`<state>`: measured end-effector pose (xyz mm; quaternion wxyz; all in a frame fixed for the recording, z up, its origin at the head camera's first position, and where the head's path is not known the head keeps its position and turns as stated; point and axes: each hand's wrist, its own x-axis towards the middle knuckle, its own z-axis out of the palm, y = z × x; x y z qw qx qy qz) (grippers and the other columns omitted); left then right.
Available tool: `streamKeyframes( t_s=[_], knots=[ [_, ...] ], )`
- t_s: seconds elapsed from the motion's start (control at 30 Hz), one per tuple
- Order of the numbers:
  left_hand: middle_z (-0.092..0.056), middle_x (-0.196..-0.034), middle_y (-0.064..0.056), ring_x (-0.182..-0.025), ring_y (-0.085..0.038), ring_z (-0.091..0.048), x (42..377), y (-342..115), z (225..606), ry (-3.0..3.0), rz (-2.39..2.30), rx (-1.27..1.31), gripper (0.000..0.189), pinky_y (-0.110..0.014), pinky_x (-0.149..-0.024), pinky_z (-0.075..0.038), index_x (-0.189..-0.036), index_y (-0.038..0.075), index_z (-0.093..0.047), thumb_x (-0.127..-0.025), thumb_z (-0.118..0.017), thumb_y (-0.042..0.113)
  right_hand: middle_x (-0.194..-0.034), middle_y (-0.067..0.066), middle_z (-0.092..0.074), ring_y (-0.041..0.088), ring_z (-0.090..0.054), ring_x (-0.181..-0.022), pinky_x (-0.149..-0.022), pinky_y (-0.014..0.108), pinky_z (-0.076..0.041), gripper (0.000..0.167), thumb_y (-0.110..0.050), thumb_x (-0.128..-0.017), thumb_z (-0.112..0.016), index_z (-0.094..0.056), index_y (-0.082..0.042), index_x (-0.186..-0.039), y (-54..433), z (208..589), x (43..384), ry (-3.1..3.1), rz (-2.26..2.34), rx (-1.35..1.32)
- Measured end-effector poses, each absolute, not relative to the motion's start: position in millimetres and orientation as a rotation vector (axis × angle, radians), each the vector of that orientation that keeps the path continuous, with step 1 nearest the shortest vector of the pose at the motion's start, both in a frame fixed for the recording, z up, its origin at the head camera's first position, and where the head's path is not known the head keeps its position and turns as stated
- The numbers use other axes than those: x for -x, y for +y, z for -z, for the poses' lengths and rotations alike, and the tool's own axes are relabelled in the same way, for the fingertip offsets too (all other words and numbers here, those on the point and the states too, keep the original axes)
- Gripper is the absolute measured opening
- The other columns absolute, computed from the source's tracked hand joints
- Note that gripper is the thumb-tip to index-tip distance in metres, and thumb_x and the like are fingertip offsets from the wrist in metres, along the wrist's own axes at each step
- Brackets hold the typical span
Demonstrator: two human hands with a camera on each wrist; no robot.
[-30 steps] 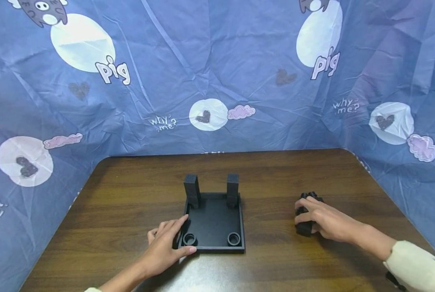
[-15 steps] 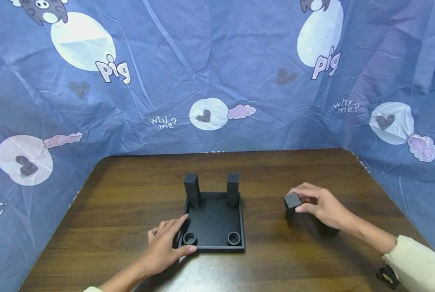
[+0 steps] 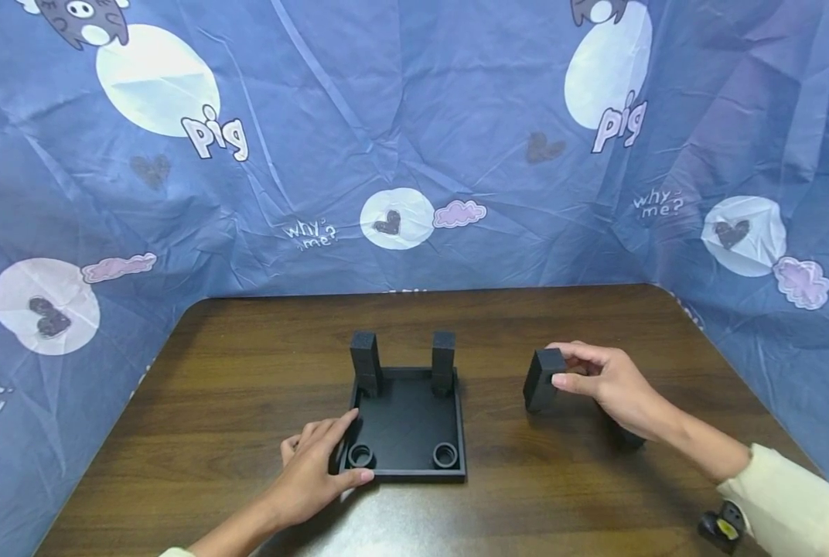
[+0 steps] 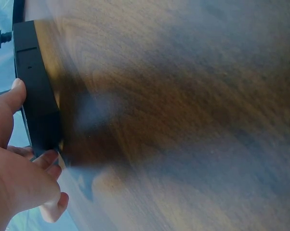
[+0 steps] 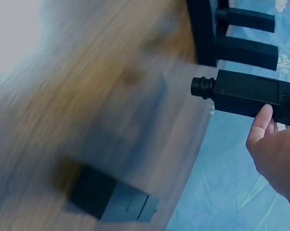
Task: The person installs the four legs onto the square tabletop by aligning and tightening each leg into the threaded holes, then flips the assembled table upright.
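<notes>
- Black post (image 3: 541,384), pinched near its top by the right hand (image 3: 615,391): best kept upright, ridged plug (image 5: 202,88) down.
- Left hand (image 3: 317,464) holds the tray's (image 3: 411,424) near-left corner; keep it steady.

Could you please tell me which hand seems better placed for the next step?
Probably the right hand: it holds a black rectangular block right of the black square tray, whose near-right black round socket is unfilled; the left hand holds the tray's near-left corner.
</notes>
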<state>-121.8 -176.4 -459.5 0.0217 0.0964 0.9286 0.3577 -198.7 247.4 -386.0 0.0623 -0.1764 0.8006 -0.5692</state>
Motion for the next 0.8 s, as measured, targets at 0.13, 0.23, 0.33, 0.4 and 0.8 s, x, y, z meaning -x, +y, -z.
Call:
streamKeyframes(
  t_s=[0.13, 0.23, 0.33, 0.4, 0.8],
  knots=[
    [-0.060, -0.138, -0.010, -0.130, -0.031, -0.046, 121.2, -176.5, 458.9, 2.881, -1.108, -0.299, 0.086, -0.060, -0.100, -0.018, -0.153, 0.011, -0.051, -0.081, -0.089, 0.039, -0.110, 0.006, -0.070, 0.018, -0.067, -0.099, -0.082, 0.029, -0.056, 0.043, -0.001, -0.095, -0.073, -0.061, 0.009, -0.135, 238.2, 383.4, 198.7, 2.257, 1.849, 0.572],
    [-0.060, -0.139, -0.010, -0.130, -0.031, -0.046, 120.6, -176.6, 458.3, 2.873, -1.109, -0.299, 0.086, -0.061, -0.100, -0.017, -0.153, 0.011, -0.051, -0.081, -0.088, 0.039, -0.111, 0.006, -0.070, 0.019, -0.066, -0.101, -0.084, 0.031, -0.056, 0.043, 0.001, -0.094, -0.073, -0.061, 0.008, -0.135, 230.1, 380.6, 197.0, 2.191, 1.884, 0.582],
    [-0.060, -0.139, -0.011, -0.130, -0.032, -0.046, 120.1, -176.9, 458.0, 2.869, -1.114, -0.296, 0.086, -0.062, -0.100, -0.017, -0.153, 0.011, -0.051, -0.081, -0.089, 0.038, -0.115, 0.007, -0.070, 0.021, -0.066, -0.103, -0.085, 0.032, -0.056, 0.044, 0.001, -0.093, -0.074, -0.061, 0.009, -0.135, 218.5, 377.5, 195.1, 2.154, 1.888, 0.589],
    [-0.059, -0.139, -0.011, -0.130, -0.032, -0.045, 120.0, -177.1, 458.1, 2.868, -1.113, -0.293, 0.086, -0.062, -0.100, -0.017, -0.153, 0.011, -0.050, -0.081, -0.088, 0.038, -0.119, 0.008, -0.069, 0.022, -0.066, -0.105, -0.086, 0.034, -0.056, 0.045, 0.001, -0.092, -0.074, -0.061, 0.010, -0.135, 209.8, 375.9, 193.8, 2.137, 1.885, 0.606],
    [-0.059, -0.140, -0.010, -0.131, -0.031, -0.045, 120.7, -176.0, 458.1, 2.861, -1.108, -0.293, 0.086, -0.059, -0.101, -0.016, -0.154, 0.011, -0.049, -0.082, -0.088, 0.039, -0.123, 0.012, -0.066, 0.023, -0.062, -0.107, -0.084, 0.031, -0.055, 0.041, 0.006, -0.089, -0.075, -0.067, 0.006, -0.129, 176.2, 373.5, 185.3, 1.960, 1.963, 0.651]
  ],
)
